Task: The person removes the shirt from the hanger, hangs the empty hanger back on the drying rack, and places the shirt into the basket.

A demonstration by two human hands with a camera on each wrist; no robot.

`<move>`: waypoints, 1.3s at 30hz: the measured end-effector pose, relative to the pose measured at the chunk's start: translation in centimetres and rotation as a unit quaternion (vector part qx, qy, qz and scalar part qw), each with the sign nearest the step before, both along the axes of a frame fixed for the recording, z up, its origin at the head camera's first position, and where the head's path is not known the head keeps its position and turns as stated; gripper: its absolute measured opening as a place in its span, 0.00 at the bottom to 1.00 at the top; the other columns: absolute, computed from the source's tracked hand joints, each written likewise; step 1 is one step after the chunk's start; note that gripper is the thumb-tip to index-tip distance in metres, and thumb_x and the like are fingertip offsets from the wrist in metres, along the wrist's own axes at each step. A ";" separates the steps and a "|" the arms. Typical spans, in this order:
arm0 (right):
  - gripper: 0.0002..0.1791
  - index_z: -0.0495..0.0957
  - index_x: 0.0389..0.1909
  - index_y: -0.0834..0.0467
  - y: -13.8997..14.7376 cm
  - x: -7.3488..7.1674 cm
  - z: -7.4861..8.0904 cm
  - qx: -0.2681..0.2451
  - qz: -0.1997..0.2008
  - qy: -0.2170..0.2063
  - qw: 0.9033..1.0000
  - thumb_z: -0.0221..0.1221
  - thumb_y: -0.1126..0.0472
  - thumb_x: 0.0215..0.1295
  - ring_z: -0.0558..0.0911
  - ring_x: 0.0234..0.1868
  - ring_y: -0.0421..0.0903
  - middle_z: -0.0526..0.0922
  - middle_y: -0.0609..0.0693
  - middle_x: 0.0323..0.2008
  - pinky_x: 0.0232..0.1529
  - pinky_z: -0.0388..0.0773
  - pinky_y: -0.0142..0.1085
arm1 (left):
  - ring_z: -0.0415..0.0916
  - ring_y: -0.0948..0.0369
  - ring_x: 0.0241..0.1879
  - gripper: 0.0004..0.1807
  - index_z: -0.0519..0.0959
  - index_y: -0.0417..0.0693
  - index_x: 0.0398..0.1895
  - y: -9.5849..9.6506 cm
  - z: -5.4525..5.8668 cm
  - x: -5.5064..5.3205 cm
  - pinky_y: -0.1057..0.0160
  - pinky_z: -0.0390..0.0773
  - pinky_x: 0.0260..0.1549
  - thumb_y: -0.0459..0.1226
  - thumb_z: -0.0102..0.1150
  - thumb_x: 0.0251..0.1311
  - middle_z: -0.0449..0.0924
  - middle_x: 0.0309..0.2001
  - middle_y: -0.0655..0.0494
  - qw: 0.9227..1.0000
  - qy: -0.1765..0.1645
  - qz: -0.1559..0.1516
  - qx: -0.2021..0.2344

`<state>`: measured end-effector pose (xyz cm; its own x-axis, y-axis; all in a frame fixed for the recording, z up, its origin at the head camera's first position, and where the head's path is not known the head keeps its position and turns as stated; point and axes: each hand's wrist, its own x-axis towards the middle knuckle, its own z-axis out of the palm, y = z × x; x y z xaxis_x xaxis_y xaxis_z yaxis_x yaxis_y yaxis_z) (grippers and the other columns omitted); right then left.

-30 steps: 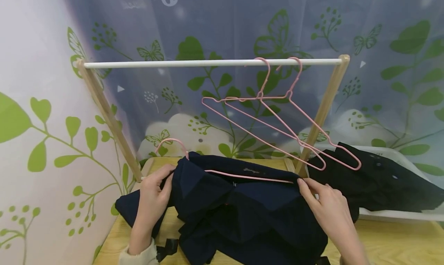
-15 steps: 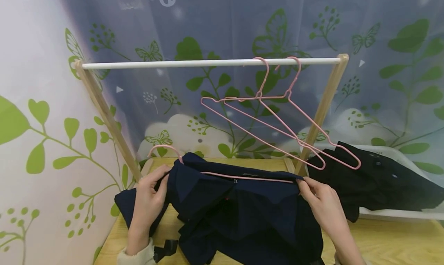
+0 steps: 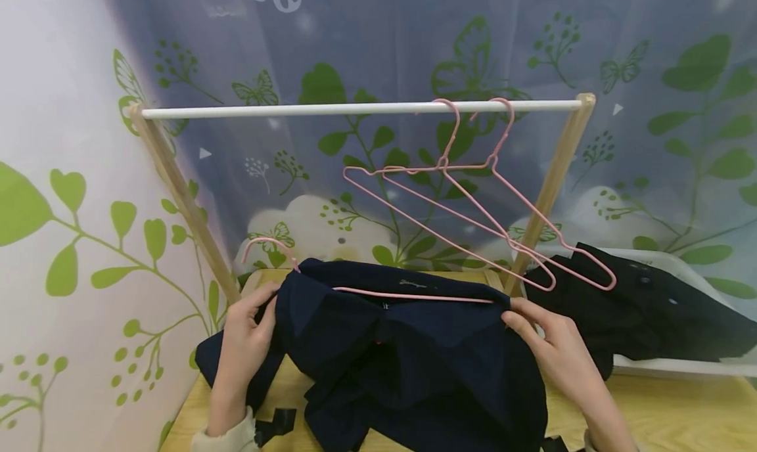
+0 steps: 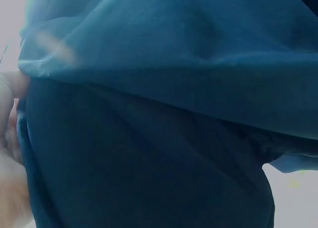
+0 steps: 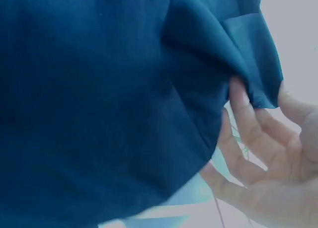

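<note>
Left hand [image 3: 245, 337] and right hand [image 3: 552, 347], set well apart, each grip one side of a navy garment [image 3: 426, 366]; in the right wrist view, thumb and fingers pinch its edge, while in the left wrist view cloth hides most of the fingers. The garment, loosely folded, lies in the near middle of the scene, over the wooden table [image 3: 668, 416]. A pink hanger [image 3: 414, 296] sits within its far edge: the hook projects at the far left, and a straight bar shows across the cloth. Beyond stands a rack with a white rod [image 3: 284, 111] between wooden posts; two pink hangers [image 3: 452, 133] hang from the rod's right half. At right, black clothing [image 3: 650, 307] lies in a white basket [image 3: 680, 368]. A leaf-and-butterfly-printed curtain [image 3: 367, 38] forms the far background.
</note>
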<state>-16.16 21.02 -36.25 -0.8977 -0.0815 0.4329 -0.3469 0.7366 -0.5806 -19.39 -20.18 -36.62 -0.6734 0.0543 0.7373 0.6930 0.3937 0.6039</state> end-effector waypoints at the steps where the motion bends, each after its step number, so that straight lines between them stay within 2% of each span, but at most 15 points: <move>1: 0.12 0.85 0.50 0.57 -0.1 0.0 -0.1 0.013 -0.004 0.021 1.000 0.62 0.56 0.72 0.84 0.42 0.47 0.88 0.49 0.41 0.44 0.78 0.41 | 0.77 0.69 0.34 0.14 0.84 0.38 0.41 -0.1 0.0 0.0 0.75 0.74 0.36 0.19 0.50 0.68 0.83 0.37 0.57 1.000 -0.003 0.002 0.000; 4: 0.16 0.86 0.50 0.57 -0.3 -0.2 -0.4 0.034 0.003 0.104 0.994 0.70 0.61 0.61 0.85 0.41 0.48 0.87 0.46 0.40 0.44 0.77 0.35 | 0.76 0.68 0.33 0.14 0.85 0.38 0.41 -0.2 0.0 0.0 0.75 0.74 0.35 0.19 0.50 0.68 0.83 0.36 0.58 1.000 -0.008 0.010 -0.001; 8: 0.20 0.89 0.42 0.55 -0.5 -0.7 -0.8 0.041 -0.002 0.223 0.974 0.76 0.70 0.44 0.85 0.34 0.45 0.87 0.44 0.34 0.42 0.72 0.20 | 0.76 0.68 0.32 0.14 0.84 0.38 0.42 -0.2 -0.1 -0.1 0.74 0.74 0.33 0.19 0.49 0.69 0.83 0.37 0.58 1.000 -0.014 0.008 -0.004; 11: 0.19 0.90 0.34 0.55 -0.7 -0.9 -1.1 0.023 -0.022 0.273 0.962 0.77 0.74 0.39 0.86 0.32 0.46 0.89 0.47 0.31 0.42 0.72 0.18 | 0.76 0.67 0.31 0.14 0.84 0.38 0.41 -0.3 -0.2 -0.1 0.74 0.74 0.32 0.19 0.49 0.70 0.82 0.36 0.59 1.000 -0.021 -0.001 -0.001; 15: 0.14 0.89 0.29 0.57 -0.9 -0.8 -1.2 -0.064 -0.022 0.260 0.963 0.75 0.77 0.43 0.82 0.26 0.35 0.88 0.46 0.27 0.33 0.71 0.19 | 0.76 0.68 0.32 0.14 0.83 0.36 0.40 -0.3 -0.2 -0.1 0.74 0.74 0.33 0.19 0.47 0.70 0.82 0.37 0.63 0.999 -0.028 -0.013 0.016; 17: 0.12 0.88 0.29 0.60 -0.9 -0.6 -1.1 -0.140 -0.005 0.223 0.965 0.72 0.79 0.49 0.79 0.25 0.32 0.87 0.43 0.27 0.30 0.70 0.20 | 0.77 0.68 0.33 0.13 0.83 0.35 0.40 -0.2 -0.2 -0.1 0.75 0.75 0.34 0.19 0.47 0.70 0.82 0.37 0.66 0.999 -0.028 -0.018 0.029; 19: 0.08 0.86 0.30 0.64 -1.0 -0.4 -1.0 -0.223 0.010 0.180 0.958 0.67 0.80 0.56 0.79 0.26 0.32 0.86 0.42 0.28 0.31 0.71 0.22 | 0.77 0.68 0.34 0.13 0.83 0.33 0.40 0.0 -0.1 -0.2 0.75 0.75 0.35 0.19 0.47 0.71 0.82 0.38 0.66 0.998 -0.029 -0.028 0.044; 21: 0.07 0.85 0.31 0.67 -1.1 -0.4 -1.0 -0.325 0.038 0.136 0.935 0.63 0.81 0.61 0.82 0.29 0.35 0.87 0.43 0.29 0.33 0.75 0.23 | 0.77 0.67 0.34 0.12 0.82 0.32 0.41 0.2 -0.2 -0.2 0.74 0.75 0.36 0.20 0.47 0.71 0.83 0.38 0.65 0.997 -0.030 -0.044 0.059; 23: 0.08 0.84 0.33 0.69 -1.3 -0.5 -1.1 -0.421 0.065 0.095 0.900 0.59 0.81 0.65 0.82 0.29 0.37 0.87 0.46 0.29 0.33 0.77 0.25 | 0.78 0.66 0.34 0.12 0.82 0.30 0.41 0.5 -0.2 -0.2 0.74 0.76 0.36 0.21 0.47 0.72 0.83 0.38 0.63 0.994 -0.035 -0.064 0.079; 26: 0.11 0.86 0.35 0.65 -1.6 -0.7 -1.4 -0.495 0.083 0.047 0.864 0.57 0.79 0.68 0.83 0.30 0.39 0.88 0.47 0.29 0.33 0.79 0.28 | 0.78 0.65 0.34 0.12 0.82 0.30 0.42 0.7 -0.2 -0.2 0.73 0.77 0.36 0.21 0.46 0.73 0.83 0.38 0.60 0.991 -0.041 -0.080 0.100; 32: 0.13 0.87 0.34 0.59 -2.5 -1.0 -2.2 -0.507 0.068 -0.001 0.859 0.57 0.77 0.69 0.81 0.27 0.37 0.86 0.45 0.26 0.28 0.77 0.28 | 0.77 0.64 0.29 0.12 0.83 0.30 0.39 1.3 -0.2 -0.3 0.73 0.77 0.30 0.25 0.47 0.75 0.82 0.32 0.56 0.986 -0.075 -0.057 0.137; 35: 0.14 0.87 0.33 0.58 -3.1 -1.1 -2.3 -0.508 0.038 -0.007 0.861 0.58 0.78 0.67 0.79 0.23 0.38 0.84 0.45 0.24 0.25 0.75 0.28 | 0.77 0.64 0.28 0.12 0.82 0.29 0.38 1.7 -0.1 -0.2 0.72 0.78 0.29 0.26 0.48 0.75 0.81 0.31 0.56 0.983 -0.099 -0.044 0.147; 37: 0.14 0.87 0.33 0.58 -3.4 -1.2 -2.5 -0.496 0.004 -0.009 0.868 0.59 0.79 0.65 0.78 0.23 0.38 0.84 0.46 0.23 0.25 0.75 0.28 | 0.77 0.64 0.29 0.12 0.82 0.28 0.39 1.9 0.0 -0.2 0.72 0.78 0.30 0.25 0.47 0.75 0.82 0.32 0.57 0.983 -0.109 -0.032 0.142; 38: 0.13 0.87 0.33 0.60 -3.6 -1.2 -2.5 -0.484 -0.013 -0.009 0.875 0.60 0.79 0.64 0.78 0.23 0.39 0.84 0.46 0.23 0.25 0.76 0.29 | 0.78 0.64 0.30 0.12 0.83 0.28 0.40 1.9 0.0 -0.2 0.73 0.78 0.31 0.25 0.47 0.74 0.82 0.33 0.57 0.984 -0.112 -0.024 0.134; 39: 0.11 0.87 0.34 0.62 -3.6 -1.3 -2.5 -0.463 -0.027 -0.012 0.886 0.61 0.78 0.64 0.79 0.23 0.39 0.85 0.46 0.24 0.26 0.76 0.29 | 0.78 0.65 0.32 0.12 0.83 0.28 0.41 1.9 0.0 -0.1 0.73 0.78 0.33 0.24 0.47 0.74 0.82 0.35 0.56 0.986 -0.113 -0.013 0.123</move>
